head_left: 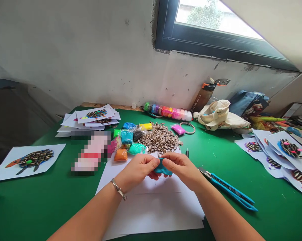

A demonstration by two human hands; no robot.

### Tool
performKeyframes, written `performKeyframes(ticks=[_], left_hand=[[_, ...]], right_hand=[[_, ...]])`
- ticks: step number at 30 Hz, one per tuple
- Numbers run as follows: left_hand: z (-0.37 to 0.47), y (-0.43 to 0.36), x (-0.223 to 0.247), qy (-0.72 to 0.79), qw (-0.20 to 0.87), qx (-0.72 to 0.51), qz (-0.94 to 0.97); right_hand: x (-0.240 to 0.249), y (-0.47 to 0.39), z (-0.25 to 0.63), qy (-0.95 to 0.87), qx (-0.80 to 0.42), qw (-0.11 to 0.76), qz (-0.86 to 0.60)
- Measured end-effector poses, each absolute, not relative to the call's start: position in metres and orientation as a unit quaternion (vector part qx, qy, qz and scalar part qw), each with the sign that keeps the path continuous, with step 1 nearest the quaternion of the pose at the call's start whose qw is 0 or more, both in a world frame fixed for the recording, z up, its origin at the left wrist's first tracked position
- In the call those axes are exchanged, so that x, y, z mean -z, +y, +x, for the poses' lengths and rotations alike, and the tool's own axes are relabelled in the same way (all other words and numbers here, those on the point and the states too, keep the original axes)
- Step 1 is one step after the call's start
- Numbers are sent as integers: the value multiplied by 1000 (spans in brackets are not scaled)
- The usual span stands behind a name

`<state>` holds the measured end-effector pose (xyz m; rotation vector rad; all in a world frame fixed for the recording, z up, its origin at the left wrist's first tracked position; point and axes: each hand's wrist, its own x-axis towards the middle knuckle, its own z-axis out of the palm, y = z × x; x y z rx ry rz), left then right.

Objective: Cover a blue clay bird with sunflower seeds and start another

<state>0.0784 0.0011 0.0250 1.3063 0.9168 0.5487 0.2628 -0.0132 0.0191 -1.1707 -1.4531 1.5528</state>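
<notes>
Between my two hands, above the white paper (151, 211), is a piece of blue clay (163, 168). My left hand (142, 169) pinches its left side with thumb and fingers, and my right hand (182, 167) grips its right side. Faint lines show on the paper just below the clay. Behind my hands lies a heap of striped sunflower seeds (161, 138). Left of the seeds are several small packets of coloured clay, among them an orange packet (121, 155) and a teal packet (137, 148).
A blue utility knife (231, 190) lies right of the paper. Seed pictures are on the left (32, 161) and in a pile on the right (288, 149). A tube of coloured clay (169, 112), a bottle (203, 95) and a cloth bag (216, 115) stand along the wall.
</notes>
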Motion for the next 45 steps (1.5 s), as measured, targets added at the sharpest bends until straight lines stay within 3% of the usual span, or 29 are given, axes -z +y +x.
performKeyframes(ticks=[14, 26, 45], left_hand=[[83, -1, -21, 440, 672, -220, 553], [81, 2, -22, 429, 680, -268, 531], [83, 5, -17, 465, 623, -288, 559]], right_hand=[[-9, -16, 261, -604, -507, 356, -502], [-10, -11, 262, -486, -677, 310, -458], [-8, -10, 260, -467, -686, 326, -452]])
